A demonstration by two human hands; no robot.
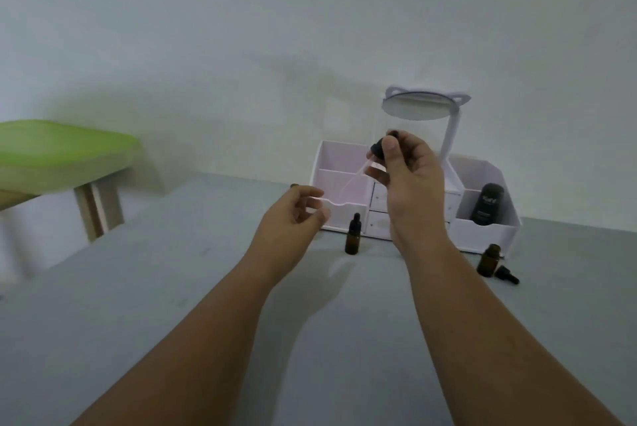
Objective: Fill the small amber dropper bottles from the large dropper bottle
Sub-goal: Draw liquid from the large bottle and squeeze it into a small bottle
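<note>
Fingers of the right hand (413, 181) pinch a black-bulbed clear-glass dropper (376, 150); left hand (293, 215) curled, grip unclear.

Matt grey tabletop (172, 288); glossy amber glass bottle (353, 239); white plastic organizer (482, 232).

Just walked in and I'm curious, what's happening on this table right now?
A person's right hand pinches a dropper raised above the table, its glass tube pointing toward the left hand, whose fingers are loosely curled; whether it holds anything is unclear. A capped amber bottle stands between the arms; an open amber bottle stands farther right, its cap lying beside it.
</note>
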